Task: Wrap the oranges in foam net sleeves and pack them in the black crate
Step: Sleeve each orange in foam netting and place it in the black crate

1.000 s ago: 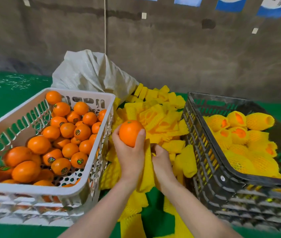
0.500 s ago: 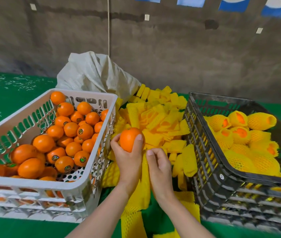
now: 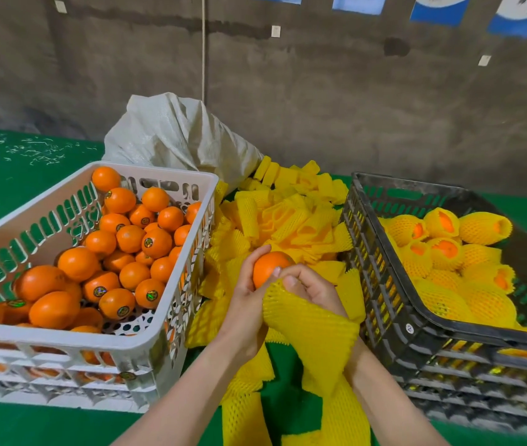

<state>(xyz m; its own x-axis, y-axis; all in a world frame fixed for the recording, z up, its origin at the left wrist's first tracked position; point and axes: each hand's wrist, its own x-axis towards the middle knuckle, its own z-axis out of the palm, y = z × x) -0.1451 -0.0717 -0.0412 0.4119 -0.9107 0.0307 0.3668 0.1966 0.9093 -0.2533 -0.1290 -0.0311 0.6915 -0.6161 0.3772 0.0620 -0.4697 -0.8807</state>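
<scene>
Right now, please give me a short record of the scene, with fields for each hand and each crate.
left hand: grips a bare orange
right hand: holds a foam net sleeve up to the orange
white crate: unwrapped oranges
black crate: wrapped oranges
between crates: pile of loose sleeves

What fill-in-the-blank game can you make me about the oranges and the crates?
1. The left hand holds one orange, and the right hand holds a foam net sleeve coloured ____.
2. The bare oranges lie in a crate that is ____.
3. The wrapped oranges lie in the black crate, on the person's ____ side.
Missing words: yellow; white; right.
</scene>
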